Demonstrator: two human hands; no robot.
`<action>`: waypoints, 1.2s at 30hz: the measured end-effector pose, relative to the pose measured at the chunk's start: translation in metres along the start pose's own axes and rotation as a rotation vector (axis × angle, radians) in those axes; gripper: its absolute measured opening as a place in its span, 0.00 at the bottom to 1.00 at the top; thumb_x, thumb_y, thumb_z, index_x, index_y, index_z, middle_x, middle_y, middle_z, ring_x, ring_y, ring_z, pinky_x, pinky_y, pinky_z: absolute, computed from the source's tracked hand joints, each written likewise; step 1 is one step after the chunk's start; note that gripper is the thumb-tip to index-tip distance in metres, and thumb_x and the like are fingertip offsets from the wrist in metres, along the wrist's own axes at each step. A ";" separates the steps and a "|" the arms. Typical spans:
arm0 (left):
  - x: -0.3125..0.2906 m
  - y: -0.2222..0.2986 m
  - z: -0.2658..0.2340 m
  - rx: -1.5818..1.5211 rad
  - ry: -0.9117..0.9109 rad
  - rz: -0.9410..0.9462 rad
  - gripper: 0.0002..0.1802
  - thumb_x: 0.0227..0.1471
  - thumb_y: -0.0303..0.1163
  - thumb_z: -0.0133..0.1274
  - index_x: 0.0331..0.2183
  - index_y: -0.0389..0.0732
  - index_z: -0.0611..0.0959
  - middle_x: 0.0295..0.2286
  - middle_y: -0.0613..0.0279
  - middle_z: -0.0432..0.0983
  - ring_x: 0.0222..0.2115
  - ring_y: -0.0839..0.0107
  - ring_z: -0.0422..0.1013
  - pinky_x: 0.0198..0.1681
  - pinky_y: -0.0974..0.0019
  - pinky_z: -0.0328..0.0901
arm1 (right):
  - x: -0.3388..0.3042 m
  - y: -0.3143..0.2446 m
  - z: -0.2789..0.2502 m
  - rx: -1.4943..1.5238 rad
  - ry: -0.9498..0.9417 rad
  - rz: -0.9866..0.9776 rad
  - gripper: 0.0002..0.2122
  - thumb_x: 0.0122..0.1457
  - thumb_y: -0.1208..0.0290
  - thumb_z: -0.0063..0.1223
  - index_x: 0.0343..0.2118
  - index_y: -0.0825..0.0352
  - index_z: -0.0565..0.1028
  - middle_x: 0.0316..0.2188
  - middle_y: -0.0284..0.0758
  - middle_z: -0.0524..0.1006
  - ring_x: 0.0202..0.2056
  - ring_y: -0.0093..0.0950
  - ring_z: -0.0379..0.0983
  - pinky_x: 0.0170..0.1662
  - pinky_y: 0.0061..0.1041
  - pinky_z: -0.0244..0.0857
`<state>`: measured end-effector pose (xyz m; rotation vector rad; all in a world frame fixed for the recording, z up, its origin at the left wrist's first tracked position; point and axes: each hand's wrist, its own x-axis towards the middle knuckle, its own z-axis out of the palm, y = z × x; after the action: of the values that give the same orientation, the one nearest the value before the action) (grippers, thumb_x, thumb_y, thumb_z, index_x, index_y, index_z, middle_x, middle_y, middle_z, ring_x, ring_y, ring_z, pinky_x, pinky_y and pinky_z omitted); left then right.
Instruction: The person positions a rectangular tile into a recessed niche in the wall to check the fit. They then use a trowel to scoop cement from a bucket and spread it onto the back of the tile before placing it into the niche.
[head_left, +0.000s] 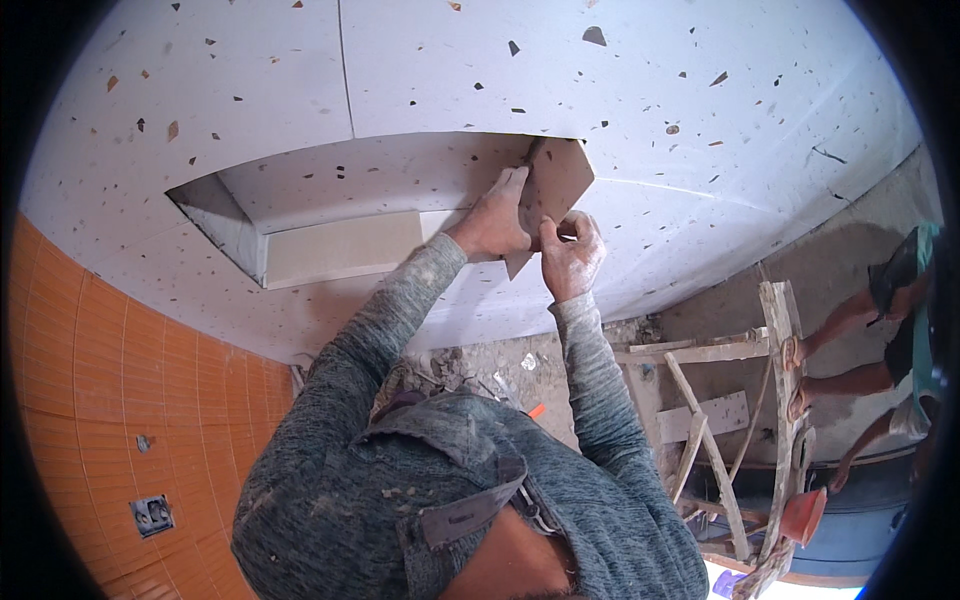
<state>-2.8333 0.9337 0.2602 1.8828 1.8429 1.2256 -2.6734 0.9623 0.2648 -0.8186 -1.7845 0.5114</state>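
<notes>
A plain beige-brown tile piece (562,182) stands tilted at the right end of a recessed wall niche (375,172). My left hand (497,218) reaches into the niche, its fingers closed against the left side of the piece. Pinched at the lower edge of the same piece is my right hand (573,258), with pale dust on its fingers. A cream strip (345,247) lines the niche's lower side toward the left. Speckled white tile (420,60) surrounds the opening. My left hand hides part of the tile piece's left edge.
Orange tiled wall (110,390) with an electrical box (152,515) runs along the left. At right stands a rough wooden scaffold (785,400), with another person's legs (850,385) on it and a red-orange bucket (803,515) near its end. Rubble (520,365) lies on the floor below.
</notes>
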 end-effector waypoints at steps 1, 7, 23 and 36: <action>0.000 -0.001 0.000 -0.004 0.000 0.005 0.61 0.34 0.35 0.71 0.63 0.23 0.55 0.58 0.36 0.59 0.59 0.41 0.62 0.62 0.53 0.62 | -0.001 0.000 0.000 0.002 -0.002 0.023 0.07 0.53 0.72 0.64 0.31 0.69 0.78 0.28 0.40 0.78 0.29 0.34 0.78 0.35 0.33 0.73; 0.000 0.000 0.002 -0.091 0.032 0.020 0.60 0.32 0.35 0.73 0.62 0.23 0.58 0.58 0.34 0.60 0.60 0.42 0.61 0.64 0.53 0.60 | 0.001 -0.001 0.000 -0.034 0.018 0.025 0.06 0.51 0.73 0.63 0.28 0.69 0.77 0.26 0.40 0.77 0.28 0.35 0.77 0.34 0.34 0.71; 0.004 0.001 0.003 -0.051 0.049 -0.027 0.55 0.36 0.34 0.70 0.61 0.24 0.60 0.57 0.32 0.62 0.59 0.42 0.62 0.63 0.53 0.60 | 0.007 0.008 0.003 -0.012 0.025 0.002 0.07 0.51 0.72 0.62 0.27 0.69 0.76 0.26 0.41 0.78 0.28 0.37 0.76 0.36 0.37 0.71; 0.017 -0.016 -0.005 -0.054 0.086 -0.004 0.38 0.38 0.29 0.64 0.52 0.24 0.70 0.45 0.33 0.74 0.51 0.43 0.70 0.54 0.52 0.67 | 0.015 0.012 0.028 0.011 0.025 -0.047 0.06 0.53 0.74 0.64 0.31 0.70 0.78 0.28 0.41 0.79 0.30 0.37 0.77 0.36 0.34 0.73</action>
<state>-2.8503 0.9499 0.2588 1.8235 1.8353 1.3610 -2.6990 0.9833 0.2566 -0.7704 -1.7726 0.4781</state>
